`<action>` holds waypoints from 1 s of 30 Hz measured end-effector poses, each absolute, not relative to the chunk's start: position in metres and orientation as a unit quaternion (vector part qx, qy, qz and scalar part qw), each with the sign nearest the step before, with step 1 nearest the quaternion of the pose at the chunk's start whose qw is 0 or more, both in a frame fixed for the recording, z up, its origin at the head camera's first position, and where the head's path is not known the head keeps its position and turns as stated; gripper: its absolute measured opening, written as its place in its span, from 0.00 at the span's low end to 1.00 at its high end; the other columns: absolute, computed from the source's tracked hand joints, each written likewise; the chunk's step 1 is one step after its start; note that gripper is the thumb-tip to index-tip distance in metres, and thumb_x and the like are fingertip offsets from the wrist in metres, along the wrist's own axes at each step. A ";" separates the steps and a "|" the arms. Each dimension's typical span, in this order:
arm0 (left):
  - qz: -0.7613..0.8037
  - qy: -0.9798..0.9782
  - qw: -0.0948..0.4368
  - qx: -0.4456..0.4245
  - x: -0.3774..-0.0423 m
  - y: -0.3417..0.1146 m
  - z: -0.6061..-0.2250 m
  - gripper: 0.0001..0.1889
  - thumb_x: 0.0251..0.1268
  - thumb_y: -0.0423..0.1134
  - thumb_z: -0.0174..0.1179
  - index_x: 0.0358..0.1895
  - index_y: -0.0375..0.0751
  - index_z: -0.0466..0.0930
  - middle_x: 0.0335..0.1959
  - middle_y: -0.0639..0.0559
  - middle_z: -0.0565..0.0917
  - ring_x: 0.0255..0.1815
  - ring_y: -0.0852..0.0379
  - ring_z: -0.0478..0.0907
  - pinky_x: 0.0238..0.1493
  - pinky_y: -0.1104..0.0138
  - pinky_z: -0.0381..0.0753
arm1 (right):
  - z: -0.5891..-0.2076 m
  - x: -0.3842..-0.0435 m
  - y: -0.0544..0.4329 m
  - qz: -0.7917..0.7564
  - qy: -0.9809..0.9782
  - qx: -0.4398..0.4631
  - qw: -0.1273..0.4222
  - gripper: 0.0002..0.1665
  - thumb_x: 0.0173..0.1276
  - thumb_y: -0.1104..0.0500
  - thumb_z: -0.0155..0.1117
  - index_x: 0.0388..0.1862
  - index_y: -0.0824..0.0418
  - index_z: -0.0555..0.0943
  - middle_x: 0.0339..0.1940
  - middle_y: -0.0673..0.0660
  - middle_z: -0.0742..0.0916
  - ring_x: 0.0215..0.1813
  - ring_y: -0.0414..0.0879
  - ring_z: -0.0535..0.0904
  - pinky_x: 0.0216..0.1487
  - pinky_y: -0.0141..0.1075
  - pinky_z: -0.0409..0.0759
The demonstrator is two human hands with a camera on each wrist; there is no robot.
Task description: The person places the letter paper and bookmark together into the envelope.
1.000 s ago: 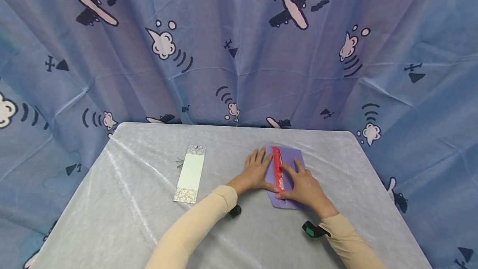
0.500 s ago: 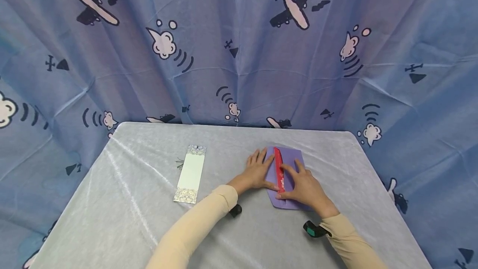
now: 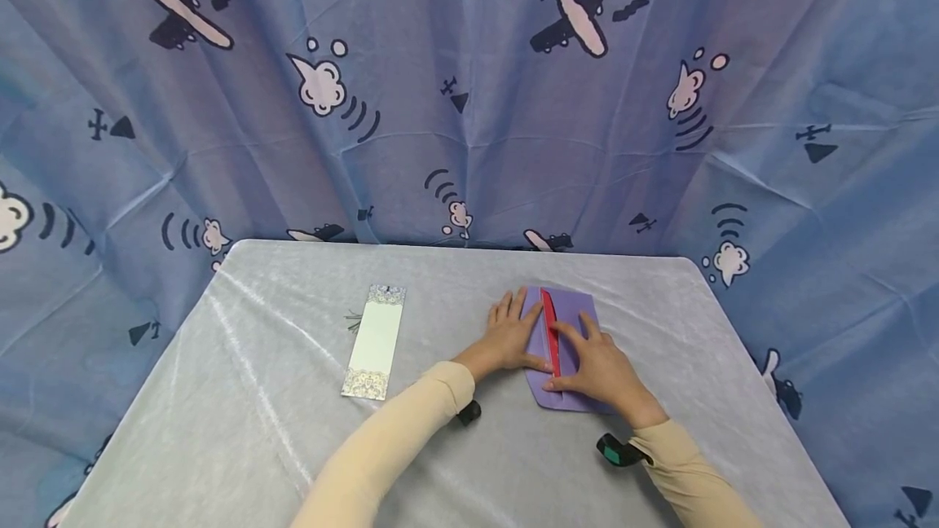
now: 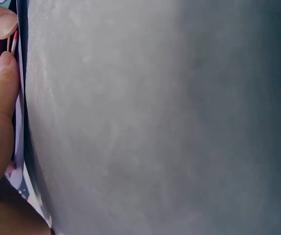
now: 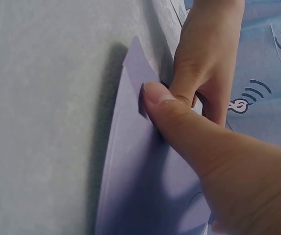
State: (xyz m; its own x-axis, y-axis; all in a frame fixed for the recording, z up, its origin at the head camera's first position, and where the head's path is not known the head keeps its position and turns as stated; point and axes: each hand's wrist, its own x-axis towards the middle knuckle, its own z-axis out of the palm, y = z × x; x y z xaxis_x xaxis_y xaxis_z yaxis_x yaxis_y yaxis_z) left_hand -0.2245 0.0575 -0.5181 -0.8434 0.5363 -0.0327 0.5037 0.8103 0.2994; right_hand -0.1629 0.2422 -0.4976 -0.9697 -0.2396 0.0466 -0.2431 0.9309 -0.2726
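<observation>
In the head view, a purple envelope point(image 3: 575, 312) lies on the table at right of centre. A narrow strip of a red card point(image 3: 550, 332) shows along its middle, the rest apparently under the purple paper. My left hand point(image 3: 509, 341) rests at the envelope's left side, fingers spread, with its fingertips and thumb by the red edge. My right hand point(image 3: 601, 361) lies over the right part, thumb and index finger set apart beside the strip. In the right wrist view, the right thumb presses on the purple envelope point(image 5: 135, 161). Only a sliver of the red card point(image 4: 15, 39) shows in the left wrist view.
A pale bookmark point(image 3: 374, 341) with patterned ends and a dark tassel point(image 3: 354, 321) lies left of the hands. A grey-white cloth covers the table point(image 3: 220, 398). Behind it hangs a blue curtain point(image 3: 411, 104) printed with planes.
The visible red strip has become narrower, and its flower pattern no longer shows. My left hand has shifted slightly right; the right hand has stayed nearly still.
</observation>
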 end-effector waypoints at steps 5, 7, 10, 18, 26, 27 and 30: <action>0.135 0.953 0.046 0.268 -0.225 0.061 -0.517 0.61 0.42 0.74 0.68 0.79 0.49 0.53 0.82 0.38 0.44 0.81 0.34 0.45 0.76 0.42 0.55 | -0.497 -0.164 0.242 0.137 -0.983 0.124 0.006 0.63 0.37 0.29 0.80 0.72 0.52 0.69 0.72 0.79 0.64 0.59 0.82 0.72 0.47 0.68 0.78; 0.133 0.954 0.046 0.266 -0.225 0.062 -0.516 0.61 0.41 0.74 0.68 0.79 0.50 0.53 0.82 0.38 0.43 0.81 0.34 0.45 0.76 0.41 0.55 | -0.497 -0.165 0.242 0.135 -0.983 0.123 0.005 0.63 0.37 0.29 0.80 0.72 0.52 0.69 0.72 0.79 0.64 0.60 0.82 0.72 0.47 0.68 0.78; 0.128 0.955 0.047 0.263 -0.227 0.064 -0.516 0.61 0.41 0.75 0.68 0.79 0.50 0.53 0.82 0.38 0.43 0.81 0.34 0.45 0.76 0.41 0.55 | -0.497 -0.166 0.243 0.134 -0.983 0.123 0.003 0.63 0.37 0.29 0.79 0.72 0.52 0.69 0.73 0.78 0.64 0.60 0.82 0.72 0.47 0.68 0.78; 0.135 0.956 0.067 0.250 -0.233 0.070 -0.524 0.63 0.40 0.75 0.68 0.80 0.54 0.49 0.83 0.40 0.38 0.82 0.35 0.40 0.77 0.41 0.51 | -0.497 -0.167 0.244 0.135 -0.983 0.126 0.003 0.63 0.38 0.29 0.79 0.72 0.52 0.69 0.73 0.78 0.64 0.59 0.82 0.72 0.46 0.68 0.78; 0.128 0.959 0.066 0.246 -0.235 0.073 -0.522 0.62 0.40 0.75 0.68 0.80 0.57 0.49 0.83 0.41 0.38 0.82 0.35 0.40 0.77 0.41 0.52 | -0.497 -0.169 0.247 0.137 -0.982 0.131 0.005 0.63 0.39 0.29 0.79 0.72 0.55 0.69 0.73 0.78 0.64 0.59 0.82 0.72 0.46 0.68 0.78; 0.127 0.959 0.065 0.246 -0.235 0.073 -0.521 0.62 0.40 0.75 0.68 0.80 0.57 0.49 0.83 0.41 0.38 0.82 0.35 0.40 0.77 0.41 0.52 | -0.496 -0.170 0.247 0.137 -0.982 0.131 0.005 0.63 0.39 0.29 0.79 0.72 0.55 0.68 0.73 0.78 0.64 0.59 0.82 0.72 0.46 0.68 0.78; 0.121 0.960 0.069 0.244 -0.234 0.074 -0.519 0.62 0.41 0.75 0.68 0.80 0.58 0.48 0.83 0.41 0.38 0.83 0.36 0.40 0.77 0.41 0.52 | -0.496 -0.170 0.248 0.140 -0.981 0.133 0.004 0.63 0.39 0.29 0.79 0.72 0.55 0.68 0.73 0.78 0.64 0.59 0.83 0.72 0.47 0.68 0.78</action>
